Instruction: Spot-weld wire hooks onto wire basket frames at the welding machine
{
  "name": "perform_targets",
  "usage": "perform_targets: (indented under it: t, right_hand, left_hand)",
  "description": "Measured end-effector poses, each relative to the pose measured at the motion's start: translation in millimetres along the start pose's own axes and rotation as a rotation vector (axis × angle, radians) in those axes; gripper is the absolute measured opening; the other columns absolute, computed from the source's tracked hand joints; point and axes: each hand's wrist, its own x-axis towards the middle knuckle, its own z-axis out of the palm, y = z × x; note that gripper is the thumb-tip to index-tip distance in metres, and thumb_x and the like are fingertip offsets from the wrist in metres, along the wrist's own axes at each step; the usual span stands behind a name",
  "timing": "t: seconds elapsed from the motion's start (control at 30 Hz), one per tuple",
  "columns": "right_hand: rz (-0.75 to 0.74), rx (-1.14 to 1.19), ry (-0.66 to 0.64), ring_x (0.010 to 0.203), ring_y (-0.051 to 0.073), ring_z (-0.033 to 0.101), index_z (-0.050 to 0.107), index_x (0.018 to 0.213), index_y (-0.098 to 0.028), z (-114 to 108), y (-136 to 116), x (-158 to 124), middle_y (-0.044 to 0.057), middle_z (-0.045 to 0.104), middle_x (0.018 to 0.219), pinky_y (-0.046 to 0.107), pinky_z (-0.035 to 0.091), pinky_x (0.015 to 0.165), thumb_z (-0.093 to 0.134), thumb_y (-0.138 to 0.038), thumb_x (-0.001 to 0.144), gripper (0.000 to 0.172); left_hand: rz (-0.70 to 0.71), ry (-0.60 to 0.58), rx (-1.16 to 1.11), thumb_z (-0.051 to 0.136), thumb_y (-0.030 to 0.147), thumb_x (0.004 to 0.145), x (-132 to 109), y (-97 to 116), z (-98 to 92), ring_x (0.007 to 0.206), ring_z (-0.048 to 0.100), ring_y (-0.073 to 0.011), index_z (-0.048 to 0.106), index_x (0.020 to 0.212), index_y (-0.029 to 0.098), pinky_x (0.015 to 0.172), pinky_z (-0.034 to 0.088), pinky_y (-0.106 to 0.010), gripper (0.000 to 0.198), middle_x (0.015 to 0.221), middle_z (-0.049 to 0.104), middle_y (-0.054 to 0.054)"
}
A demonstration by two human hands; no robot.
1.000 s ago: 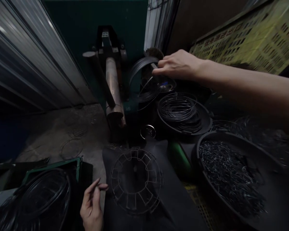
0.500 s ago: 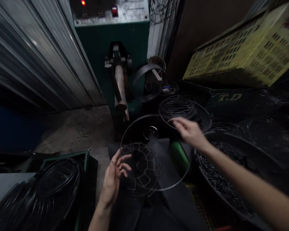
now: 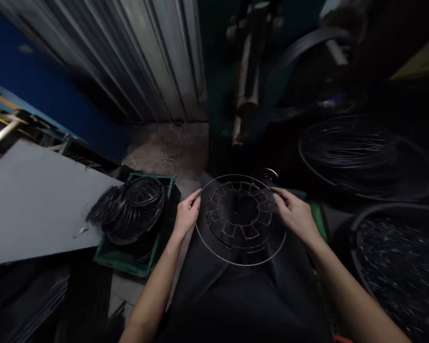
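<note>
A large, thin wire ring (image 3: 241, 265) lies level above my lap, held from both sides. My left hand (image 3: 186, 213) pinches its left edge between thumb and fingers. On the opposite side, my right hand (image 3: 296, 214) grips the ring's upper right edge with closed fingertips. Inside the ring's outline appears a smaller round wire frame (image 3: 252, 237) with zigzag bends, over the dark cloth (image 3: 236, 295) on my lap. Whether the frame touches the ring I cannot tell.
Left, a green crate (image 3: 123, 264) carries a pile of black wire rings (image 3: 136, 205) beside a pale board (image 3: 39, 205). A machine's arm (image 3: 246, 85) juts out ahead. Right are coiled wires (image 3: 346, 143) and a tub of small metal pieces (image 3: 396, 257).
My right hand has come from near the coiled wires to the ring's right side. My left fingers, spread before, have closed on its left edge. The view has swung left and down.
</note>
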Motion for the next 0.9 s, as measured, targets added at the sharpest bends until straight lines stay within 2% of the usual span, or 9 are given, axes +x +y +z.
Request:
perform_targets:
  t: [0.17,0.27,0.4,0.5,0.63,0.73,0.8,0.9]
  right_hand:
    - [-0.034,-0.192,-0.069,0.082,0.023,0.062,0.065,0.11,-0.019,15.7,20.5,15.8,0.008,0.064,0.083,0.037,0.049,0.08,0.039,-0.035,0.084,0.04]
    - [-0.004,-0.237,-0.116,0.082,0.023,0.062,0.065,0.11,-0.019,20.1,35.4,20.2,0.009,0.064,0.083,0.038,0.048,0.08,0.038,-0.035,0.084,0.041]
    - [0.062,-0.243,-0.209,0.086,0.024,0.062,0.063,0.115,-0.019,23.5,51.5,21.4,0.009,0.064,0.087,0.039,0.048,0.082,0.038,-0.034,0.083,0.044]
    - [0.084,-0.244,-0.244,0.085,0.025,0.062,0.062,0.118,-0.022,22.6,56.1,21.8,0.009,0.063,0.086,0.04,0.048,0.082,0.039,-0.035,0.081,0.045]
    - [0.085,-0.288,-0.319,0.083,0.025,0.062,0.061,0.118,-0.027,16.6,49.2,26.2,0.008,0.06,0.081,0.038,0.048,0.081,0.041,-0.034,0.081,0.043]
    - [0.14,-0.313,-0.4,0.086,0.025,0.061,0.057,0.124,-0.023,11.5,41.9,28.9,0.007,0.057,0.08,0.038,0.047,0.086,0.038,-0.039,0.08,0.051]
    - [0.193,-0.295,-0.433,0.086,0.026,0.062,0.056,0.125,-0.02,8.9,39.9,28.7,0.007,0.057,0.079,0.04,0.048,0.087,0.037,-0.043,0.077,0.056]
    - [0.249,-0.236,-0.417,0.092,0.028,0.063,0.059,0.117,-0.022,6.8,38.7,26.3,0.01,0.063,0.09,0.042,0.05,0.086,0.038,-0.049,0.07,0.058]
  left_hand:
    - [0.068,-0.128,0.122,0.043,0.024,0.087,17.0,-23.5,10.3,0.101,0.062,-0.0199,0.058,0.122,0.018,0.093,0.047,-0.035,0.039,0.109,0.067,-0.007]
    - [0.099,-0.201,0.199,0.04,0.019,0.087,23.7,-31.8,21.7,0.111,0.057,-0.0214,0.056,0.123,0.016,0.1,0.041,-0.037,0.04,0.12,0.062,-0.009]
    - [0.097,-0.259,0.248,0.04,0.017,0.086,26.3,-40.1,31.7,0.102,0.059,-0.0211,0.052,0.128,0.017,0.097,0.043,-0.036,0.043,0.106,0.064,-0.009]
    - [0.1,-0.322,0.317,0.036,0.018,0.087,25.1,-43.6,32.0,0.098,0.056,-0.0205,0.044,0.135,0.017,0.095,0.043,-0.034,0.048,0.098,0.057,-0.008]
    - [0.091,-0.406,0.364,0.034,0.018,0.086,23.4,-42.5,28.5,0.103,0.052,-0.0188,0.036,0.14,0.019,0.098,0.039,-0.03,0.053,0.105,0.048,-0.007]
    - [0.074,-0.459,0.364,0.033,0.018,0.086,20.2,-39.8,27.6,0.106,0.05,-0.0185,0.028,0.143,0.018,0.1,0.038,-0.03,0.057,0.111,0.045,-0.008]
    - [0.054,-0.456,0.341,0.033,0.017,0.085,17.8,-39.4,28.8,0.107,0.05,-0.0189,0.028,0.143,0.016,0.101,0.037,-0.031,0.058,0.112,0.045,-0.009]
    - [0.03,-0.431,0.272,0.035,0.018,0.084,17.6,-41.7,30.7,0.106,0.051,-0.0197,0.034,0.14,0.016,0.101,0.037,-0.033,0.056,0.107,0.05,-0.008]
